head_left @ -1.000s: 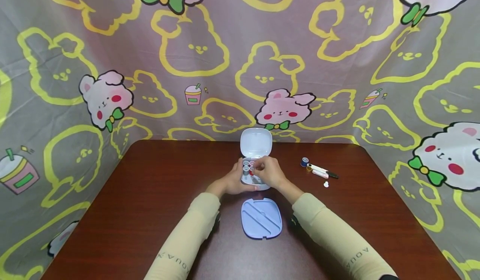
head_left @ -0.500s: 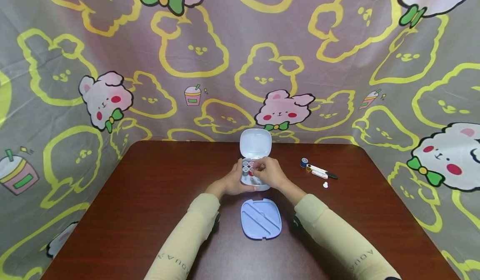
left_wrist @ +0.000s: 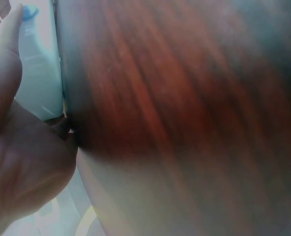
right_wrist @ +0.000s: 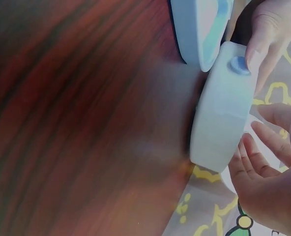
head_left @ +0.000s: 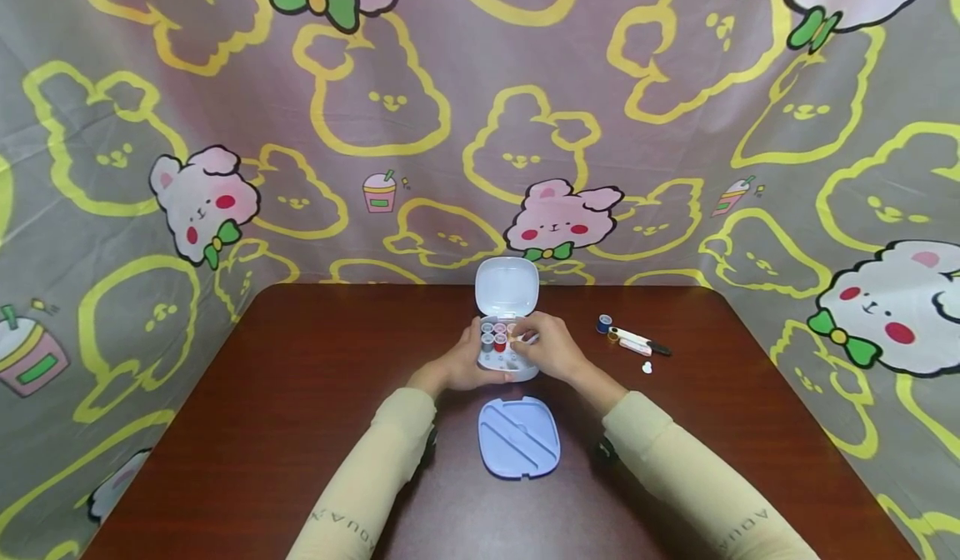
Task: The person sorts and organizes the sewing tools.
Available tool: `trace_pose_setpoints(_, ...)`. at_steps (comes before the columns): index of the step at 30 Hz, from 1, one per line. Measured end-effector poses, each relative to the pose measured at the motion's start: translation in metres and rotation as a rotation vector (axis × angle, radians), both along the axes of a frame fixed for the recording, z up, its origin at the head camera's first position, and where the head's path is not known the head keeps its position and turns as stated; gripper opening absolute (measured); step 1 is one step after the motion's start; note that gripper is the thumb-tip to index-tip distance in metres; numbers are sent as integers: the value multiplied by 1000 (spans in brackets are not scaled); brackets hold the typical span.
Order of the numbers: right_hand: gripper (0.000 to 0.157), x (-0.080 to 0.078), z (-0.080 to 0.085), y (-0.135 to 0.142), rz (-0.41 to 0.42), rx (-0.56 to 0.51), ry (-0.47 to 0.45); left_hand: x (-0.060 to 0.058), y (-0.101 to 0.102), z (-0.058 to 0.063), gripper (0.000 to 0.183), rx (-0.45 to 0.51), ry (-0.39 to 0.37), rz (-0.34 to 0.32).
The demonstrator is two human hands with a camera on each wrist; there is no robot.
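My left hand [head_left: 460, 366] grips the sewing box [right_wrist: 221, 118] on the table [head_left: 337, 352]; I can't tell whether my right hand [head_left: 552, 348], fingers bent over it, pinches anything; a dragging knuckle could tip the red thread spool [head_left: 500, 344].

The left hand [head_left: 459, 366] holds an open box [head_left: 529, 370]; the right hand [head_left: 553, 348] is over its right side, beside spools [head_left: 500, 344]. In front of the box lies a tray [head_left: 519, 437]; right of the box, a blue spool [head_left: 604, 324].
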State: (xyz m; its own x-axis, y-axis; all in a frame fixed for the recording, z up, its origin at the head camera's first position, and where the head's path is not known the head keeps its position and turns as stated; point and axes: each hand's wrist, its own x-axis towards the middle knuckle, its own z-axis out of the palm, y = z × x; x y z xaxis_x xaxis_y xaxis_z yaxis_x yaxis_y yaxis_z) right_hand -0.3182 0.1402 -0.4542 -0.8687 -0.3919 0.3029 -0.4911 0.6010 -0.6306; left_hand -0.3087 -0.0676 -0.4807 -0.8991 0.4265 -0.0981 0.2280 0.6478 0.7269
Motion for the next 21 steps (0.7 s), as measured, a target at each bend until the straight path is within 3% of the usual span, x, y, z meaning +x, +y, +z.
trace_pose_setpoints(12,14,4,0,18,8,41,61,-1,0,-3,127,-2,4,3)
trace_pose_setpoints(21,19,8,-1,37,-13,45,44,-2,0,-3,130,-16,4,7)
